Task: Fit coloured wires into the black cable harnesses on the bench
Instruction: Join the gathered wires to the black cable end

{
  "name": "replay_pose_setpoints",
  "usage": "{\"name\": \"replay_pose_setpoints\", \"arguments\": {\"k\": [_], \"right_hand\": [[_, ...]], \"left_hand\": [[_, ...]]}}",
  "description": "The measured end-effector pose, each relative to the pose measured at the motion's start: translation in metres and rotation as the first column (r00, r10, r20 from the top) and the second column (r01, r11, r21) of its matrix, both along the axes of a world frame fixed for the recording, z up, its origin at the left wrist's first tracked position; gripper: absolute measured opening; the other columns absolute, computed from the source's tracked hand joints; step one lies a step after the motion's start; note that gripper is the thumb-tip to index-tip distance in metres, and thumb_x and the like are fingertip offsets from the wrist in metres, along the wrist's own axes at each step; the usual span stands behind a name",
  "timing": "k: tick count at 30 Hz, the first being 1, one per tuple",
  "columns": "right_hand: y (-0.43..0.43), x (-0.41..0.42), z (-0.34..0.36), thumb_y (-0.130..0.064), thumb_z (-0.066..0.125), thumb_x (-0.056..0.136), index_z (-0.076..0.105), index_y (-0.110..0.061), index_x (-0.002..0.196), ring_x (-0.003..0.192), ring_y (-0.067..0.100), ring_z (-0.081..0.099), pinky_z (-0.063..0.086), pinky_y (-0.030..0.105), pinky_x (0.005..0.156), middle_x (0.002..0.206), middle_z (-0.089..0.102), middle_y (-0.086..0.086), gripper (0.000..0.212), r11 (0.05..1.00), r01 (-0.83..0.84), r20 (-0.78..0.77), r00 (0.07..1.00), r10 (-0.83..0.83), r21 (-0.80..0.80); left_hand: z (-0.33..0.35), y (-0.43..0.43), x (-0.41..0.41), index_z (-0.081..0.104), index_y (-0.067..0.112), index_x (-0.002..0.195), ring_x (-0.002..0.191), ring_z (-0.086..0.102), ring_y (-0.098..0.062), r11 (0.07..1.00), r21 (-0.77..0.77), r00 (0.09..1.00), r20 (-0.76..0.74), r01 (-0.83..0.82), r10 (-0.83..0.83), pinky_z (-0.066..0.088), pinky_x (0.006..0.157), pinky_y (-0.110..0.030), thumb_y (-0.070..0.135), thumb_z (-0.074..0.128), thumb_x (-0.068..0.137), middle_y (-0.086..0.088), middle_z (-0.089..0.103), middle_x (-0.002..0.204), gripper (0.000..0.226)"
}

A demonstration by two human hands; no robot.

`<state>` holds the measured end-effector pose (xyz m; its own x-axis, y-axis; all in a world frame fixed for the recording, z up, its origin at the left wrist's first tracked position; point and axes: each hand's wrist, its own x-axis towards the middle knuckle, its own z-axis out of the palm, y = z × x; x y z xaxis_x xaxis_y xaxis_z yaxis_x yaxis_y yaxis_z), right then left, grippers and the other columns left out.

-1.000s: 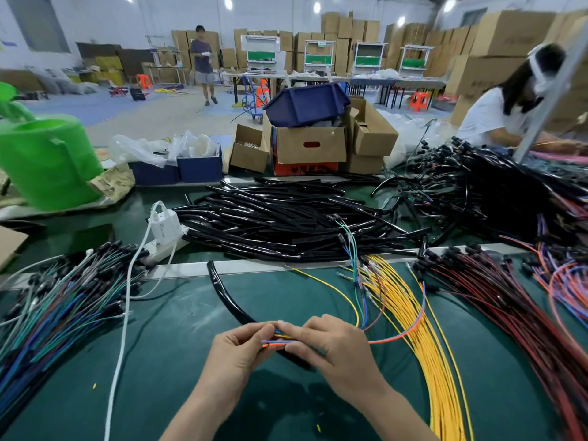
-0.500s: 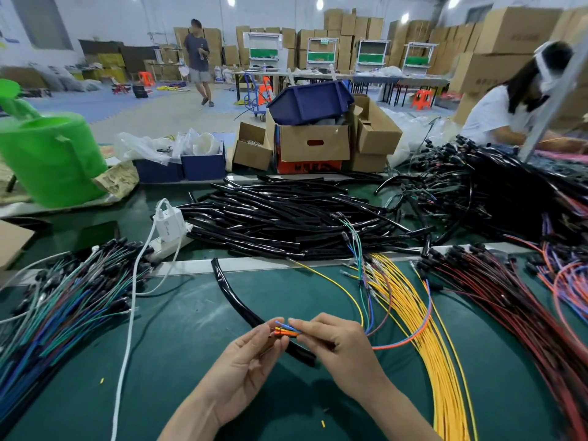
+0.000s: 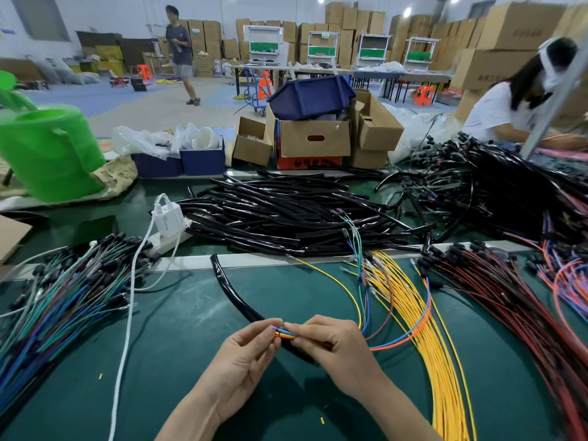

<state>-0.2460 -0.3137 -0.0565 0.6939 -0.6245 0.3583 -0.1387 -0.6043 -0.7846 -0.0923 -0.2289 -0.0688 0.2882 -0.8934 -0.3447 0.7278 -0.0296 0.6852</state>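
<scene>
Here | your right hand (image 3: 334, 348) pinches the coloured wires (image 3: 285, 333), tips pointing left to your left hand (image 3: 245, 354), also pinching them | black tube (image 3: 235, 297) lies just beneath, running far-left to near-right, near end hidden under your right hand, the nearer one.

This is a single view, from a camera worn on the person's head. It faces forward and down over the green bench (image 3: 178, 345). Nearest to the lens, low in the middle, are the left hand (image 3: 245, 358) and the right hand (image 3: 337, 348), both pinching the coloured wires (image 3: 285, 333); the forearms enter from the bottom edge. The lens is wide, so straight lines bend near the borders. The pile of black tubes (image 3: 286, 218) lies at mid-height, and the far hall with stacked cardboard boxes (image 3: 515, 27) fills the top.
</scene>
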Motion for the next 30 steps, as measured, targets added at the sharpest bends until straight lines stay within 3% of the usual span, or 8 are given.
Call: {"name": "replay_pose_setpoints", "arguments": {"k": [4,9,14,16,20,23,27,30], "right_hand": [[-0.001,0.000,-0.005,-0.013,0.069,0.085,0.072,-0.021,0.110,0.075,0.000,0.059,0.042,0.012,0.071,0.085,0.071,-0.006,0.027,0.995,0.050,-0.081,0.995,-0.057,-0.088],[0.001,0.002,-0.010,-0.021,0.068,0.085,0.066,-0.034,0.100,0.078,0.008,0.065,0.051,0.029,0.076,0.083,0.071,-0.007,0.021,0.989,0.124,-0.100,0.986,-0.132,-0.084],[0.003,0.003,-0.013,-0.026,0.067,0.085,0.069,-0.024,0.087,0.069,0.017,0.060,0.048,0.039,0.069,0.074,0.067,0.000,0.004,0.971,0.131,-0.140,0.977,-0.161,-0.200],[0.004,0.003,-0.011,-0.027,0.068,0.082,0.072,-0.023,0.087,0.070,0.015,0.061,0.048,0.037,0.068,0.075,0.068,-0.001,0.008,0.970,0.130,-0.138,0.977,-0.161,-0.207],[0.004,0.002,-0.006,-0.026,0.071,0.080,0.073,-0.020,0.089,0.076,0.004,0.063,0.048,0.023,0.072,0.081,0.071,-0.009,0.010,0.995,0.079,-0.111,0.990,-0.085,-0.054],[0.004,0.002,-0.006,-0.016,0.072,0.082,0.072,-0.019,0.087,0.069,-0.002,0.060,0.042,0.011,0.067,0.076,0.069,-0.018,0.006,0.995,0.083,-0.075,0.994,-0.079,0.049],[-0.001,-0.001,-0.006,-0.014,0.073,0.082,0.070,-0.022,0.083,0.055,0.003,0.048,0.037,0.012,0.058,0.066,0.063,-0.022,0.009,0.985,0.064,-0.129,0.991,-0.044,0.160],[-0.002,-0.002,-0.003,-0.010,0.071,0.082,0.064,-0.025,0.079,0.051,0.005,0.054,0.041,0.016,0.054,0.066,0.065,-0.017,0.017,0.963,0.024,-0.142,0.990,0.015,0.267]], "left_hand": [[-0.001,0.003,0.003,0.078,0.011,0.078,0.070,0.068,-0.010,1.000,0.017,0.912,0.411,-0.021,0.013,0.053,0.065,-0.014,0.003,0.069,0.072,-0.011,0.074,0.082,0.014],[0.001,0.005,0.001,0.076,0.013,0.089,0.077,0.071,-0.019,0.998,-0.030,0.817,0.572,-0.058,0.065,0.053,0.069,-0.017,0.018,0.072,0.071,-0.011,0.074,0.084,0.019],[-0.002,0.006,-0.005,0.076,0.019,0.076,0.072,0.068,-0.005,0.993,-0.055,0.556,0.824,-0.109,0.107,0.047,0.068,-0.010,0.006,0.076,0.075,0.002,0.074,0.077,0.013],[-0.003,0.005,-0.006,0.074,0.018,0.073,0.068,0.066,-0.004,0.991,-0.051,0.519,0.848,-0.125,0.109,0.047,0.067,-0.011,0.004,0.075,0.076,0.001,0.074,0.074,0.014],[-0.002,0.003,-0.005,0.073,0.011,0.071,0.061,0.061,-0.005,0.994,-0.065,0.607,0.787,-0.090,0.107,0.047,0.063,-0.012,-0.003,0.072,0.076,-0.005,0.071,0.069,0.015],[0.000,0.003,-0.004,0.074,0.009,0.080,0.067,0.064,-0.005,0.994,-0.096,0.648,0.754,-0.057,0.110,0.048,0.066,-0.012,-0.008,0.070,0.076,-0.005,0.073,0.075,0.019],[0.000,0.004,-0.005,0.075,0.011,0.085,0.071,0.063,-0.007,0.984,-0.176,0.563,0.813,-0.004,0.147,0.047,0.068,-0.014,-0.012,0.068,0.076,-0.011,0.066,0.077,0.026],[0.000,0.005,-0.006,0.076,0.013,0.083,0.073,0.063,-0.009,0.982,-0.185,0.523,0.841,0.037,0.139,0.047,0.069,-0.014,-0.012,0.067,0.078,-0.008,0.065,0.079,0.027]]}}
